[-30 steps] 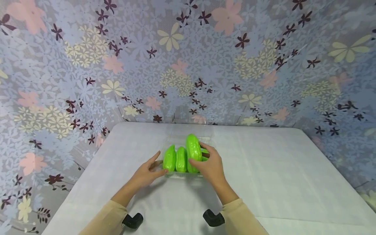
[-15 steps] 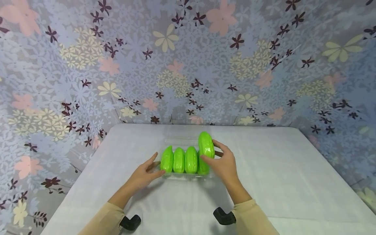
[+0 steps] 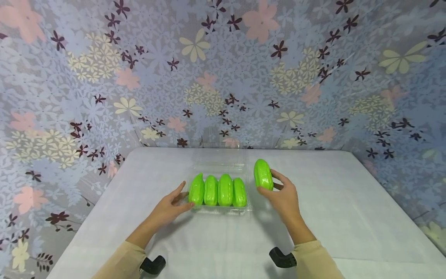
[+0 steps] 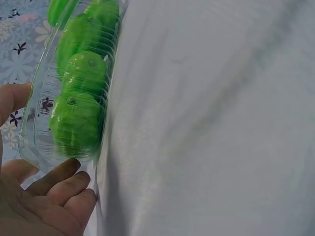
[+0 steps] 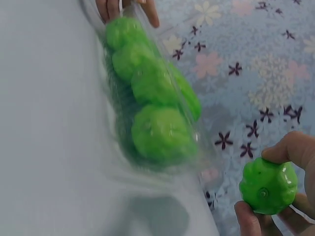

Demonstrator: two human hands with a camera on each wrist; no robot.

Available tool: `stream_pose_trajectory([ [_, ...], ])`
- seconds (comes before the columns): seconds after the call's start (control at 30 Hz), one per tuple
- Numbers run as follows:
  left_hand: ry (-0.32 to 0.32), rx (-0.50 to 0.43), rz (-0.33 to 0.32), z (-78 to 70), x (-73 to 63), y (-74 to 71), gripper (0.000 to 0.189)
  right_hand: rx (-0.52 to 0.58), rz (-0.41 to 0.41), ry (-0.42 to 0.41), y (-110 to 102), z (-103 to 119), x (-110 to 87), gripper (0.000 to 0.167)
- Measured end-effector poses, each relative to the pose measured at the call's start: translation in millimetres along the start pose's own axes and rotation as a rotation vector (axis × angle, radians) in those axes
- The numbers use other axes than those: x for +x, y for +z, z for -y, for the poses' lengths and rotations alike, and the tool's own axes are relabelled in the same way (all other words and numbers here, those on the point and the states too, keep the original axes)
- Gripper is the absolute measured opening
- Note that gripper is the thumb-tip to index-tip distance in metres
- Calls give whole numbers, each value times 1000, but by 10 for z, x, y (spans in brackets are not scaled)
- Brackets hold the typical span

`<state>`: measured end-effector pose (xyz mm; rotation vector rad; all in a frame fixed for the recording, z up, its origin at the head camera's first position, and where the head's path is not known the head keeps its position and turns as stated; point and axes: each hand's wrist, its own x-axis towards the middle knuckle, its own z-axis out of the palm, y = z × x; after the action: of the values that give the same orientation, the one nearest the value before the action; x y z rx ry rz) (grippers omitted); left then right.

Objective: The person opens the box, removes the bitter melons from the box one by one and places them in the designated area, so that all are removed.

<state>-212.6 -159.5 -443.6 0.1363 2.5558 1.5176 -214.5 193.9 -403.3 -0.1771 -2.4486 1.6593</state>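
Note:
A clear plastic box stands on the table, its lid raised at the back. Several glossy green ribbed vegetables, shaped like stubby cucumbers, lie in it in a row. My left hand holds its left end, thumb at the front corner and the other fingers against the end wall. To the right of the box, my right hand grips one more green ribbed vegetable between thumb and fingers. In the right wrist view this vegetable shows its lobed end, raised above the table.
A white cloth covers the table, whose far edge meets a flower-patterned backdrop. Black curved pieces stick out by both beige sleeves. More white table surface stretches right of the right hand.
My right hand has carried the held green vegetable rightward, from above the row to beyond the box's right end, uncovering the rightmost one. The left hand stays at the box's left end.

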Motion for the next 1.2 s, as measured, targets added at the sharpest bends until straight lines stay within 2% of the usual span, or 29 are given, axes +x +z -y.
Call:
stream_pose_trajectory([
  [0.17, -1, 11, -4, 9, 4, -5, 90, 0, -6, 42, -112, -76, 28, 77],
  [0.6, 11, 30, -6, 6, 16, -7, 90, 46, -15, 81, -302, -204, 48, 80],
  [0.93, 14, 49, -8, 16, 19, -10, 90, 32, -24, 98, -410, -307, 61, 83],
  [1.2, 14, 46, -9, 9, 17, -3, 89, -20, -33, 113, -520, -386, 68, 85],
])
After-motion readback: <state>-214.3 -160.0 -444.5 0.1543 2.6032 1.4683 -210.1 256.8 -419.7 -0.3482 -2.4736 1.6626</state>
